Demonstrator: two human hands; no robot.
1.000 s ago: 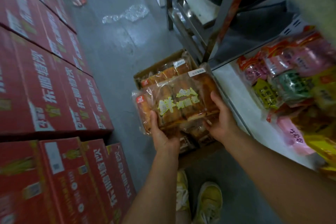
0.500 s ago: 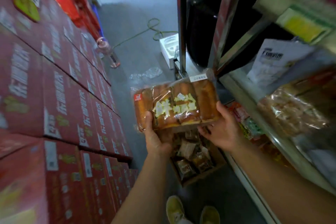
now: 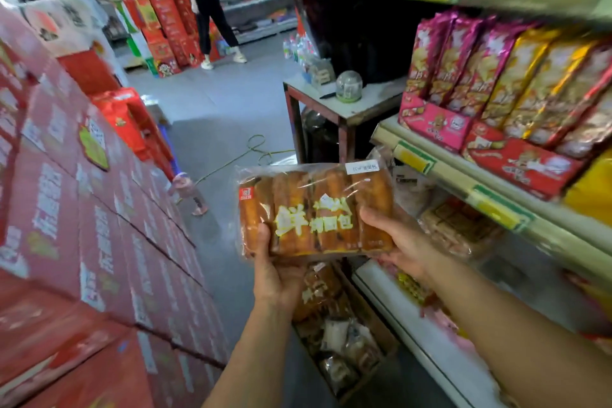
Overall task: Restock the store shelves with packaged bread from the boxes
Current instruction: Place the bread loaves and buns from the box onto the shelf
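Observation:
A clear-wrapped bread pack (image 3: pixel 314 209) with yellow lettering is held flat in front of me at about chest height. My left hand (image 3: pixel 275 272) grips its lower left edge, thumb on top. My right hand (image 3: pixel 400 242) grips its lower right corner. Below the pack, an open cardboard box (image 3: pixel 384 354) on the floor holds several more wrapped breads. The store shelf (image 3: pixel 463 182) stands to the right; on its middle level lie more packaged breads (image 3: pixel 460 228) in shadow, just right of my right hand.
Red drink cartons (image 3: pixel 82 242) are stacked high along the left. Pink, gold and red snack boxes (image 3: pixel 496 93) fill the upper shelf. A small table (image 3: pixel 344 103) with a dome-shaped object stands ahead. A person (image 3: pixel 208 3) stands far down the grey aisle floor.
Both hands have lifted the bread pack up out of the floor box to shelf height. My view has tilted up from the floor to the aisle and shelves.

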